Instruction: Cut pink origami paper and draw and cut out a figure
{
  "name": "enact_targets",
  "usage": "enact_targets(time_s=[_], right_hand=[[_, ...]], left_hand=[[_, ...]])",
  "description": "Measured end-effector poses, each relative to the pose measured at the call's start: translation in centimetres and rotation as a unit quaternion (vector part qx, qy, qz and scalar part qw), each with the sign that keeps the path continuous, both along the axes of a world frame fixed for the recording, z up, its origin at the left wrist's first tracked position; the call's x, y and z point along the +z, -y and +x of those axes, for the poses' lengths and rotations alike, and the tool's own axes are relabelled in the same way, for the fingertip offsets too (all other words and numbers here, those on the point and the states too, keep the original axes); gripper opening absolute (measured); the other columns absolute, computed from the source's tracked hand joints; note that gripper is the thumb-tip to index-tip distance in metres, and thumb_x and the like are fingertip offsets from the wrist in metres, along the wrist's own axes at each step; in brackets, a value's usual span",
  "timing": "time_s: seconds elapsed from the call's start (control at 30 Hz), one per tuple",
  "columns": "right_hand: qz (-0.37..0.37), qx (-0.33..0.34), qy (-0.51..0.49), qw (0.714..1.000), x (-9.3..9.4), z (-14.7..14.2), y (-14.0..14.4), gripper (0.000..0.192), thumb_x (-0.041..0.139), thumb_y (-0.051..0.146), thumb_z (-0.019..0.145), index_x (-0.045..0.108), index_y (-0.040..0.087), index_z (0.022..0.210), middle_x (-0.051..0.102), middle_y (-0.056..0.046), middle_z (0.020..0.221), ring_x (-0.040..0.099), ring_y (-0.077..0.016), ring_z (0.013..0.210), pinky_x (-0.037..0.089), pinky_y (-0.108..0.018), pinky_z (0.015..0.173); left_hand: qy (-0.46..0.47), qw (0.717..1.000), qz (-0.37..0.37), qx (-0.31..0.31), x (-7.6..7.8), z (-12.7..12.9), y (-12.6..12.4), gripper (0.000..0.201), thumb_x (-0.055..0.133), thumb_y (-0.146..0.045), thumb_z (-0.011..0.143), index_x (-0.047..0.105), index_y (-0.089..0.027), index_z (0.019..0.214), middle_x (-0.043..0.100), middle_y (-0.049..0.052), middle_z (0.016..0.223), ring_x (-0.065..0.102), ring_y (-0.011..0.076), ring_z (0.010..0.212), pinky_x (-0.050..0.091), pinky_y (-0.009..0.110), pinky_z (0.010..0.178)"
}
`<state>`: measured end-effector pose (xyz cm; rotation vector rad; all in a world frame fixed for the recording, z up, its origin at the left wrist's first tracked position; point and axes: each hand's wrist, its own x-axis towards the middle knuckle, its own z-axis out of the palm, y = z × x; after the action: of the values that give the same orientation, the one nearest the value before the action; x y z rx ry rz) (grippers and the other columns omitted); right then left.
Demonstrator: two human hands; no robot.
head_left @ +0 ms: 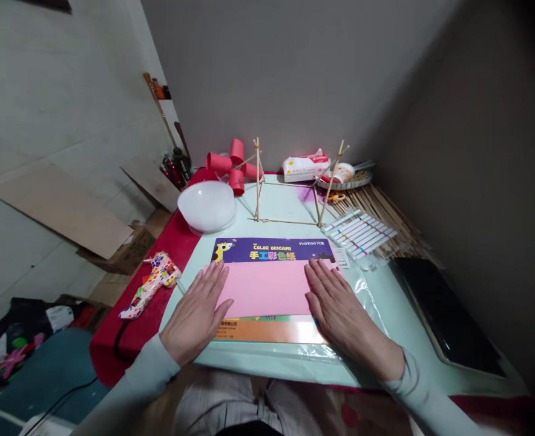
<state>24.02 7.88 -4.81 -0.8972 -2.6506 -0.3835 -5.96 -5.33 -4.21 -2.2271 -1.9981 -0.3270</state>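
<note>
Hands are lying flat, and I am watching both of them from the head view. I am seeing the left hand [198,310] pressing palm down, fingers stretched out and gripping nothing, on the left edge of a pink sheet of paper [267,287]. I am seeing the right hand [340,306] doing the same on the sheet's right edge, fingers spread, nothing closed in it.

That pink sheet is lying on top of a clear plastic pack of coloured origami paper with a purple printed header [274,249] (an orange strip is showing along its near edge). The pack is resting in the middle of a pale green table mat [399,303], just in front of me.

Beyond the pack, a frame of thin wooden sticks [290,181] is standing upright, carrying 4 or so red paper cups [231,166] at its left post. A white translucent plastic bowl [207,206] is sitting upside down to the left. A clear case of white marker pens [362,233] is lying to the right, on loose bamboo sticks [394,212]. A flat black rectangular slab [444,315] is lying at the far right.
</note>
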Motion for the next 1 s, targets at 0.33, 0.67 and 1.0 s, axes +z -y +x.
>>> enact_targets(time_s=[0.33,0.67,1.0], right_hand=[[-0.121,0.02,0.132,0.984,7.1,-4.6,-3.4,0.034,0.054,0.03,0.096,0.063,0.013,0.123,0.067,-0.018,0.113,0.062,-0.0336,0.105,0.043,-0.047,0.09],[-0.192,0.077,0.113,0.972,9.3,-5.3,-4.3,0.007,0.057,0.017,0.094,0.063,0.017,0.09,0.066,-0.008,0.093,0.063,-0.0186,0.084,0.044,-0.027,0.073],[-0.24,0.107,-0.079,0.961,10.8,1.1,-0.4,0.027,0.038,0.01,0.091,0.059,0.023,0.1,0.073,-0.008,0.096,0.069,-0.022,0.08,0.052,-0.028,0.066]], left_hand=[[0.048,0.998,-0.035,0.028,3.7,0.8,-2.2,0.041,0.042,-0.013,0.097,0.053,-0.011,0.136,0.061,0.019,0.132,0.057,0.0292,0.124,0.046,0.049,0.107],[0.135,0.99,-0.036,0.032,6.0,-0.8,-6.6,0.014,0.062,-0.007,0.076,0.059,-0.019,0.081,0.061,0.008,0.092,0.058,0.0261,0.092,0.048,0.038,0.08],[0.462,0.879,0.109,0.039,9.2,-1.3,-2.9,0.026,0.07,-0.037,0.08,0.067,-0.019,0.099,0.072,0.004,0.092,0.066,0.0182,0.079,0.053,0.028,0.068]])
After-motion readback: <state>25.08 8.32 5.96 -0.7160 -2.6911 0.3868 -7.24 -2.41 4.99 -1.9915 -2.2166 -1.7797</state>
